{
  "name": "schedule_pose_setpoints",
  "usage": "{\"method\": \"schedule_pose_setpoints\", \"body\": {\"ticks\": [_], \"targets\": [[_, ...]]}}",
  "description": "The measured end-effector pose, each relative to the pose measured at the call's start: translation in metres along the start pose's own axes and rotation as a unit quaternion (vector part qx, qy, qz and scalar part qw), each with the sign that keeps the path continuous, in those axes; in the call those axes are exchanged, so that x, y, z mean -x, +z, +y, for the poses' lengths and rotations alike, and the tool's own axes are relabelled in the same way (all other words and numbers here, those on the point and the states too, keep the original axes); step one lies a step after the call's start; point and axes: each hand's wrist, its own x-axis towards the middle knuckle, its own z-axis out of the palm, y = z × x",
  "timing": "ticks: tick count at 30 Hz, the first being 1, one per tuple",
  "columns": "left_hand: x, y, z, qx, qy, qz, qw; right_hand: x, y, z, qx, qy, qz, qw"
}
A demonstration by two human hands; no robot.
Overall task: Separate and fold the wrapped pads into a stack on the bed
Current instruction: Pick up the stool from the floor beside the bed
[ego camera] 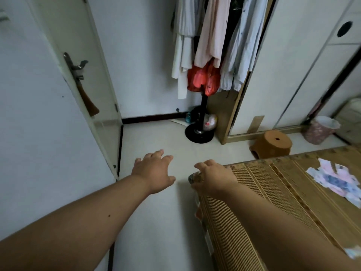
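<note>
Bed corner under right hand; left hand spread, empty.

pads — right edge cuts pile | bed — cropped right

head: 1 view | faces forward-down | bed corner near | floor beyond

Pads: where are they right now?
In the head view the pads lie in a loose pile on the bed mat at the far right, beyond the right hand, which rests on the bed's corner; neither hand touches them.
</note>
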Motion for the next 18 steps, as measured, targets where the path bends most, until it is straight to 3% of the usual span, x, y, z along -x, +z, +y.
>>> {"method": "schedule_pose_setpoints", "body": {"ticks": [9, 18], "targets": [[-0.172, -0.014, -0.019, -0.032, 0.049, 0.011, 0.998, -0.151, -0.03, 0.043, 0.013, 0.027, 0.017, 0.999], [-0.389, -0.072, 0.013, -0.04, 0.087, 0.016, 0.995, -0.334, -0.111, 0.125, 0.031, 0.052, 0.029, 0.998]]}}
